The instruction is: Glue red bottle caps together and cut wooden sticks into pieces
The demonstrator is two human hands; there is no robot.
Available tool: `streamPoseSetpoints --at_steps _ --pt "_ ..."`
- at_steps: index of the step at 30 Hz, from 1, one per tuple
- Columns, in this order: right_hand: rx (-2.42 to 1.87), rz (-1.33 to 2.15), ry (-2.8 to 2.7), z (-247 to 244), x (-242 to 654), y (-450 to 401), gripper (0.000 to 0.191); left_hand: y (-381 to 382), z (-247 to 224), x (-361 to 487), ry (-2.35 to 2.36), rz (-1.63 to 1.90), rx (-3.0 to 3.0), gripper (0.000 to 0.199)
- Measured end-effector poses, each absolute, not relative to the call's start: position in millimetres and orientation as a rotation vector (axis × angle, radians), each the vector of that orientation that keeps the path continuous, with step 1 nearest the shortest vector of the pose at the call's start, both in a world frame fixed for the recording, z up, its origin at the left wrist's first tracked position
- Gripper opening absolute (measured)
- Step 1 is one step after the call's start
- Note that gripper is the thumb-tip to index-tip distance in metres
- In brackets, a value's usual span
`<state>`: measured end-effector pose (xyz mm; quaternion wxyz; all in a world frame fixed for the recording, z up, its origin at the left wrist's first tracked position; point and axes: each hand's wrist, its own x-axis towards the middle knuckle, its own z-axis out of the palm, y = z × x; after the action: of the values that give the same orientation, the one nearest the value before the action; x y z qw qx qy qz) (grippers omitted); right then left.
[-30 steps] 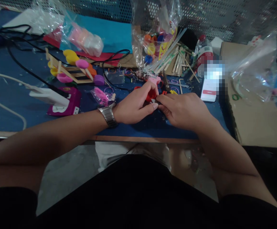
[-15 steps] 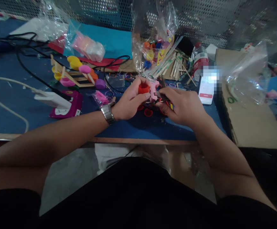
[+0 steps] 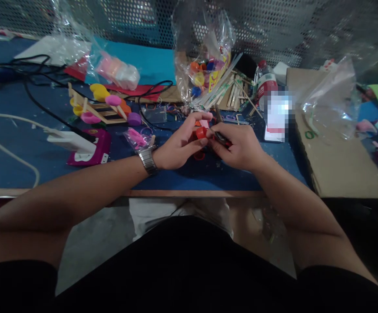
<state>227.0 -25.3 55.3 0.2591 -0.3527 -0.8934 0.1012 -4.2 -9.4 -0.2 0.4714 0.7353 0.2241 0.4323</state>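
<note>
My left hand pinches a small red plastic cap between thumb and fingers. A pink object shows just behind the cap, mostly hidden by my fingers; whether my left hand also holds it is unclear. Against the cap's right side is my right hand, its fingers closed around a dark metal tool with red parts. My grip hides most of that tool, so its kind is unclear. Under my hands, another red cap lies on the blue tabletop.
Left stands a purple power socket with a white plug. Behind it is a wooden-stick frame with coloured spoon-like pieces. A clear bag of caps, wooden sticks, a bottle, a phone and cardboard line the back and right.
The pink object, plainly visible in front of my left fingers before, is now mostly hidden behind them. The red cap has moved right and meets my right hand. The view has shifted slightly.
</note>
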Motion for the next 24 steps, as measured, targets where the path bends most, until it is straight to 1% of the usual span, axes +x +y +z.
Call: streamPoseSetpoints --at_steps 4,6,9,13,16,21,24 --pt "-0.806 0.304 -2.235 49 228 -19 0.013 -6 -1 -2 0.529 1.147 1.772 0.06" --pt "-0.765 0.347 -2.184 47 228 -18 0.01 -6 1 -2 0.548 1.181 1.822 0.053" --pt "-0.733 0.437 -2.149 46 228 -16 0.012 -7 5 -4 0.567 1.176 1.945 0.048" --pt "-0.736 0.502 -2.12 46 228 -14 0.018 -7 7 -6 0.588 1.223 2.037 0.05" --pt "-0.761 0.458 -2.1 45 228 -14 0.02 -8 9 -6 0.657 1.23 2.075 0.05" --pt "-0.795 0.308 -2.099 42 225 -18 0.018 -10 9 -5 0.739 1.253 2.064 0.053" --pt "-0.814 0.152 -2.115 38 224 -20 0.013 -10 7 -3 0.735 1.259 2.02 0.053"
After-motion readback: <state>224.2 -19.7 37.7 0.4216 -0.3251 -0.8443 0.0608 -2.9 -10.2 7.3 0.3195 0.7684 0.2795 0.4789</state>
